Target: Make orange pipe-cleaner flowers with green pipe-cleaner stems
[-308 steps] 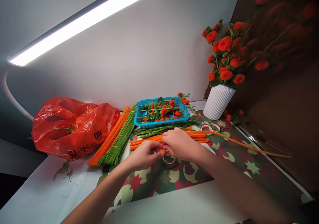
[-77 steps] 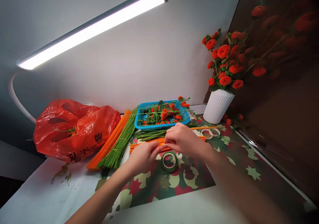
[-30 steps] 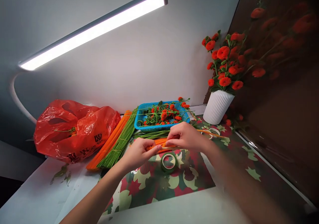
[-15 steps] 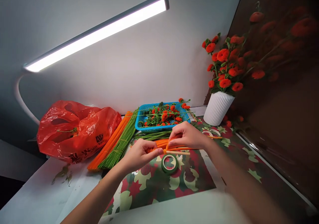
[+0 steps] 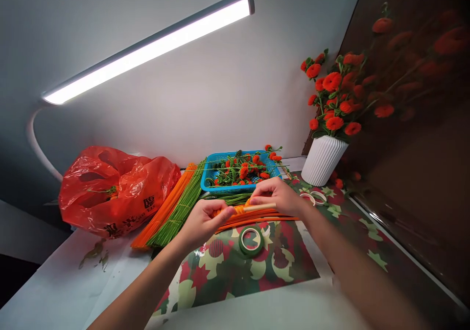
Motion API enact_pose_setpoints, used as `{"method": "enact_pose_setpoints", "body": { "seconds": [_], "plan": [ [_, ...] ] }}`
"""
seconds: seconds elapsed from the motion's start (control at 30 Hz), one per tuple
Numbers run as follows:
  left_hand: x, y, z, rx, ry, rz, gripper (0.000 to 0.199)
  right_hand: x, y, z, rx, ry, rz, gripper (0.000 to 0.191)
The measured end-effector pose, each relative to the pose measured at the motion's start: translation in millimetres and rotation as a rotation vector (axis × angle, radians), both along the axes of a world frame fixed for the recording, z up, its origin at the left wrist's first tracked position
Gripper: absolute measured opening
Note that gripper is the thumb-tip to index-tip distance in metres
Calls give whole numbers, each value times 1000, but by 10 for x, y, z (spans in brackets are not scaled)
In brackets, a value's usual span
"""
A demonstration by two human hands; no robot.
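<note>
"Running which way, that smooth pale wooden stick [image 5: 261, 206]?"

"Roughly left to right, its right end slightly raised in the view, just beyond the round roll of dark green tape with a white core [image 5: 253, 254]. A fuzzy bright-orange strand [image 5: 239, 209] is coiled around it toward the left."

"And the person's fingers?"

"The left hand [image 5: 206, 222], beyond the tape roll and to its left, has thumb and fingers closed on the coil's left part, hiding whatever wood lies there. The right hand [image 5: 277, 197], beyond the roll and to its right, pinches the strand's loose part between thumb and forefinger."

"Which is nearer the bare wood?"

"The right. That length lies just below its thumb, on the side facing the tape roll, with the end in front of the palm; whether the palm touches it cannot be told. The relation that seems to matter: the strand rises from the coil's right edge, across the stick's long axis, to the right fingertips."

"Anything farther beyond the roll?"

"A blue plastic mesh basket [image 5: 220, 190] of small orange flowers [image 5: 244, 172]."
</note>
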State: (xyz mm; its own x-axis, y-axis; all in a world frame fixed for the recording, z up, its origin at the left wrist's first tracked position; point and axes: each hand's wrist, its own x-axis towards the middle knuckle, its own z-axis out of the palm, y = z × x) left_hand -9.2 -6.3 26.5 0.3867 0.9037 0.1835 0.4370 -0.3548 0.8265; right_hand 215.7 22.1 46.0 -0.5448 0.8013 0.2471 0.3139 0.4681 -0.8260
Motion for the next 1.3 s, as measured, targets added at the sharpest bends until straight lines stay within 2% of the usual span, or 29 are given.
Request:
{"method": "enact_pose_setpoints", "body": {
  "seconds": [0.07,0.17,0.27,0.37,0.53,0.73,0.83,0.93,1.03,1.13,1.23,1.3],
  "plan": [
    [-3,1,-8,19,161,-29,43,36,16,18,40,-22,-13,21],
    [7,4,-37,110,251,125,42,-16,-50,14,218,-64,-55,17],
    [12,11,-58,161,139,303,41,-130,-144,-28,428,-25,-87,16],
    [0,24,-66,117,-25,338,42,-199,-171,-80,472,73,-96,22],
    [-1,35,-82,33,-151,277,44,-163,-97,-93,230,228,-45,20],
    [20,13,-89,51,-167,216,44,-98,19,-155,-73,344,31,24],
    [10,-2,-82,91,-114,171,43,-28,98,-196,-241,270,56,30],
    [-9,-2,-71,137,12,56,42,72,128,-147,-270,118,94,29],
    [-16,11,-69,175,200,-33,44,128,85,-40,-117,-41,68,19],
    [4,18,-88,194,339,67,45,63,-6,5,175,-240,-51,10],
    [24,21,-114,182,268,266,45,-105,-109,-50,504,-302,-185,13],
    [23,32,-128,120,105,324,46,-212,-162,-99,623,-187,-233,17]
  ]
}}
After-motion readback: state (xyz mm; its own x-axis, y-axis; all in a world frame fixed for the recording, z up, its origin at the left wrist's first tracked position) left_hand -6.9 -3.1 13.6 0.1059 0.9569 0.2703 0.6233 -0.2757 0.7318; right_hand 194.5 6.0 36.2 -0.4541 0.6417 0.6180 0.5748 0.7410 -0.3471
